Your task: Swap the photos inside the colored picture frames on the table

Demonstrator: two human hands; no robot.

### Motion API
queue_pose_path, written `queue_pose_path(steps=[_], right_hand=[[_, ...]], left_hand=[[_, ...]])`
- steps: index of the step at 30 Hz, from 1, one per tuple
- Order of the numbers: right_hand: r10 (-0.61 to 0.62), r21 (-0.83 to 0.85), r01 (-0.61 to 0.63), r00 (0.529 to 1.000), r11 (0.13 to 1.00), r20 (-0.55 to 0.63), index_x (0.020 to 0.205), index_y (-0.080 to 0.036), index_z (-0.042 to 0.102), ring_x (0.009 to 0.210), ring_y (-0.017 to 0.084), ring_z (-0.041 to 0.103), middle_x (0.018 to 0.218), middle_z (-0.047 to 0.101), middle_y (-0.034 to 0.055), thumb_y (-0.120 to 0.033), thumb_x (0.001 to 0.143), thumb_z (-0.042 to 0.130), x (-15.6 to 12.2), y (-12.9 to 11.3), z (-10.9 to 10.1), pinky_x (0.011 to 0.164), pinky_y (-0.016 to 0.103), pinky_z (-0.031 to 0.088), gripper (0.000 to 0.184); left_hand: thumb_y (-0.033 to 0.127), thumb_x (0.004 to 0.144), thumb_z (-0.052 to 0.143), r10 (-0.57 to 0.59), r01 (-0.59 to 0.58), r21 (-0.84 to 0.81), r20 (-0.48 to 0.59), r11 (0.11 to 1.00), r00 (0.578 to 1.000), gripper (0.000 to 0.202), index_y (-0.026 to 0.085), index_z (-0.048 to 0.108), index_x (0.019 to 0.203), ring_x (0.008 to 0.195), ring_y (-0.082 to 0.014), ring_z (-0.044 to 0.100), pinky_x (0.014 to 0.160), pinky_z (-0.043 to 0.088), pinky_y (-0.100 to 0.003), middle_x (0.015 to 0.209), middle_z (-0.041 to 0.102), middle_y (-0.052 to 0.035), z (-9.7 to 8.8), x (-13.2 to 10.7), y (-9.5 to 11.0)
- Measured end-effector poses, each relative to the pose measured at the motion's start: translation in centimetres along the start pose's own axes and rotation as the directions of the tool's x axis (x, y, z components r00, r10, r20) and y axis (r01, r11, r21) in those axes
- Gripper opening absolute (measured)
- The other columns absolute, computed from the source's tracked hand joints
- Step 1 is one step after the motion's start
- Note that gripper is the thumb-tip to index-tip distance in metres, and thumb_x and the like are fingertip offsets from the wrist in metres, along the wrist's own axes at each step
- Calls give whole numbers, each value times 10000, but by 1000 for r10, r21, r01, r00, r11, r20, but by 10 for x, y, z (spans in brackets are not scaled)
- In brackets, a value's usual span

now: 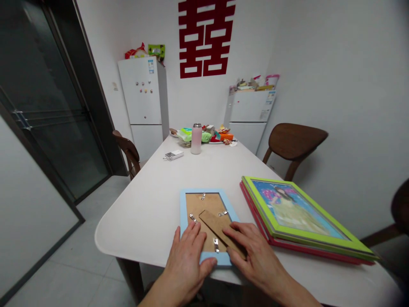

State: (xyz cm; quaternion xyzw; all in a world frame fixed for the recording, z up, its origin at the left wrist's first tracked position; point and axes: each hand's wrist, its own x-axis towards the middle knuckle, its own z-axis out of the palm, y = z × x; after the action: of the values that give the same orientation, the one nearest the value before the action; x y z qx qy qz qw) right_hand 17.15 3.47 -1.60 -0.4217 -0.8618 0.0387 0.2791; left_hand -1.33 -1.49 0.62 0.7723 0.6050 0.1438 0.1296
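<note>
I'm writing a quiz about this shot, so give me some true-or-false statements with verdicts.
The blue frame lies face down on the table. True.
The right hand rests on the frame's brown easel strut. True.
The left hand grips the pink bottle. False: it lies on the frame's back, and the bottle stands further up the table.
The green frame lies under the red frame. False: green is on top.

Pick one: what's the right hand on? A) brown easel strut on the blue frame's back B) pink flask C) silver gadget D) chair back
A. The right hand lies on the brown easel strut, on the back of the blue frame.
</note>
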Motion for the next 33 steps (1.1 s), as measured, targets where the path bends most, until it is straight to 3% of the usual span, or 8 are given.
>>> queue_pose_path(steps=[5,9,13,18,26,33], right_hand=[[25,41,-28,997,999,80,990,-162,588,920,208,480,986,552,104,-282,738,460,7,1,-5,813,374,399,307],[91,-42,-88,993,995,72,984,-141,587,873,195,481,932,554,104,-217,778,392,27,11,1,801,347,388,294],[148,-172,-130,984,977,96,890,-128,629,797,195,486,826,549,108,-146,764,382,50,22,7,747,321,388,278],[138,-199,-107,980,974,146,801,-160,657,757,190,489,750,542,88,-136,761,392,65,25,9,693,294,382,268],[94,-163,-65,979,985,180,712,-160,658,775,185,471,800,532,84,-189,784,378,59,26,4,725,309,374,290],[49,-104,-34,988,994,147,753,-141,645,848,188,467,871,522,92,-180,780,360,44,28,0,784,327,374,289]], left_hand=[[309,639,632,64,-65,-37,-24,997,998,393,170,494,979,1206,-239,273,976,181,-498,1290,364,-124,2,-3,-3],[270,627,651,82,-84,-58,-36,995,996,298,181,500,868,1190,-231,305,978,182,-493,1273,391,-114,3,-3,-6],[247,625,655,85,-86,-57,-11,995,996,273,172,496,834,1181,-234,323,978,181,-499,1260,408,-118,1,-3,-7],[250,624,656,87,-88,-60,-18,994,996,304,160,489,861,1176,-234,333,983,175,-501,1254,415,-126,3,-2,-9],[277,626,646,86,-90,-93,-44,992,995,315,176,495,884,1176,-234,333,982,178,-500,1250,421,-115,5,-3,-14],[232,638,628,67,-70,-124,-25,990,997,258,185,496,856,1174,-213,339,983,218,-460,1248,430,-93,0,-7,-15]])
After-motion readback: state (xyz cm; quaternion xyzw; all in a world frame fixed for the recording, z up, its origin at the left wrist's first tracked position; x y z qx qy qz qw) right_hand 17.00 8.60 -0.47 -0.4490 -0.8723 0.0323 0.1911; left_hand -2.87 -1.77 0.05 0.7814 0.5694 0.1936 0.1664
